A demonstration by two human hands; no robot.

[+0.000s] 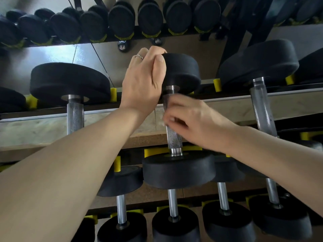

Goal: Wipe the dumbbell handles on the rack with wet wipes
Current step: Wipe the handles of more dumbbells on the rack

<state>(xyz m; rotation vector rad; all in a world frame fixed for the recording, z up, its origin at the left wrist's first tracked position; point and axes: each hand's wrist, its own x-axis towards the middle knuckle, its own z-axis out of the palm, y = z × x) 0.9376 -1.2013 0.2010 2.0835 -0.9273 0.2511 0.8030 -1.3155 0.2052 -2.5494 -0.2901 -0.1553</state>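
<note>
fingers (158, 61) of the left hand (142, 81) curl over the rim of the far head (181, 70) of the middle dumbbell (173, 135), gripping it; a ring (139, 56) sits on one finger. right hand (194, 119) is blurred, its fingers bent round the knurled handle (172, 137) near the top; whether a wipe is under them i cannot tell. this dumbbell lies on the middle tier of the rack (227, 99), its near head (178, 169) towards the camera, yellow cradles (217, 84) beside the heads. bigger dumbbells lie on the same tier at left (75, 109) and right (262, 105), apart from it. more dumbbells sit on the tier below (173, 205), and a row of black heads (120, 23) shows along the top
</note>
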